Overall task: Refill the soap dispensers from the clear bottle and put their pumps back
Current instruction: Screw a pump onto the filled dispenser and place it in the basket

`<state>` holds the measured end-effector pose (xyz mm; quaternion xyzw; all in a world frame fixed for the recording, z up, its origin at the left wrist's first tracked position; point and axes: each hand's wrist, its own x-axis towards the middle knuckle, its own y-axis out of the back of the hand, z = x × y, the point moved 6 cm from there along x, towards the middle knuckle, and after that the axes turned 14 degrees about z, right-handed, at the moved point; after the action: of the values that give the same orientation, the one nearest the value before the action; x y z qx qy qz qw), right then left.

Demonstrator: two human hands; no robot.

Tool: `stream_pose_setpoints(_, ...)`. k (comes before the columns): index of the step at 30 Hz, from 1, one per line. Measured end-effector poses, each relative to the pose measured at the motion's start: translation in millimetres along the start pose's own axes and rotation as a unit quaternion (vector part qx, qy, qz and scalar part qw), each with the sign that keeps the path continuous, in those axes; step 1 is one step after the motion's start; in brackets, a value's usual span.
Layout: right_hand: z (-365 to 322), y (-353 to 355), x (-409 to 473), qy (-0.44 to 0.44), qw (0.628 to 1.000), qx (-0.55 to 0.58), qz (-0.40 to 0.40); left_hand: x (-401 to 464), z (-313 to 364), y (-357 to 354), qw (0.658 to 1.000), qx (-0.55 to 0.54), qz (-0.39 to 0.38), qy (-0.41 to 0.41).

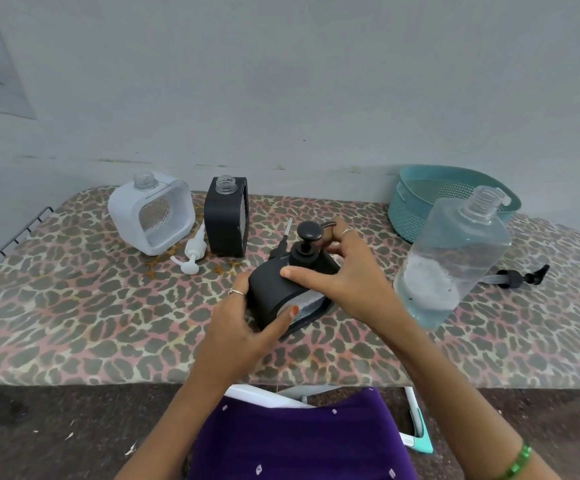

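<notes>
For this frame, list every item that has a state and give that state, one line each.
White dispenser: upright, neck open, no pump.
Rear black dispenser: upright, neck open, no pump.
Held black dispenser: tilted, black pump seated in its neck.
White pump: lying loose on the table.
Clear bottle: uncapped, upright, a little liquid at the bottom.
Left hand: grips held dispenser.
Right hand: fingers on the pump.

Plain home room: leopard-print cloth (91, 323) over table, teal plastic basket (420, 216), scuffed painted wall (281, 81).
</notes>
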<state>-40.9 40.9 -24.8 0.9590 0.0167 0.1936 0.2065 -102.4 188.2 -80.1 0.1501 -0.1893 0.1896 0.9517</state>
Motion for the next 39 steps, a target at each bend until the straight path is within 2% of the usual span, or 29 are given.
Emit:
stream_pose_setpoints(3, -1, 0, -7, -0.004, 1.0, 0.002, -0.014, 0, 0, 0, 1.0, -0.005, 0.0, 0.006)
stream_pose_setpoints(6, -1, 2, -13, -0.023, 0.987, 0.146, -0.058, 0, -2, 0, 1.0, 0.0, -0.001, 0.007)
stream_pose_setpoints(8, 0, 4, -13, -0.029, 0.975, 0.213, -0.05, 0, -3, 0, 1.0, 0.001, 0.001, 0.009)
stream_pose_setpoints(11, 0, 3, -12, -0.026, 0.971, 0.235, -0.019, 0, -2, 1, 1.0, 0.004, 0.007, 0.004)
stream_pose_setpoints(17, 1, 1, -12, -0.012, 0.988, 0.144, 0.047, -1, -1, 0, 1.0, 0.003, 0.006, 0.008)
stream_pose_setpoints(19, -4, 0, -14, -0.006, 0.991, 0.13, 0.019, -1, -1, 0, 1.0, -0.002, 0.006, 0.011)
stream_pose_setpoints(23, -12, 2, -16, 0.005, 0.98, 0.191, -0.059, 0, -2, 0, 1.0, 0.002, 0.009, 0.011)
stream_pose_setpoints(29, 0, 6, -9, 0.021, 0.995, 0.097, 0.028, -2, -1, 0, 1.0, 0.011, 0.003, 0.005)
stream_pose_setpoints(32, -2, 2, -9, 0.021, 0.999, 0.049, 0.003, -1, -2, 0, 1.0, 0.014, 0.006, 0.008)
stream_pose_setpoints(36, -13, 6, -11, 0.021, 0.993, 0.101, -0.06, -1, 2, 0, 1.0, 0.017, 0.004, 0.007)
stream_pose_setpoints(39, -13, 9, -7, 0.039, 0.992, 0.102, -0.056, -1, 1, 0, 1.0, 0.012, 0.006, 0.012)
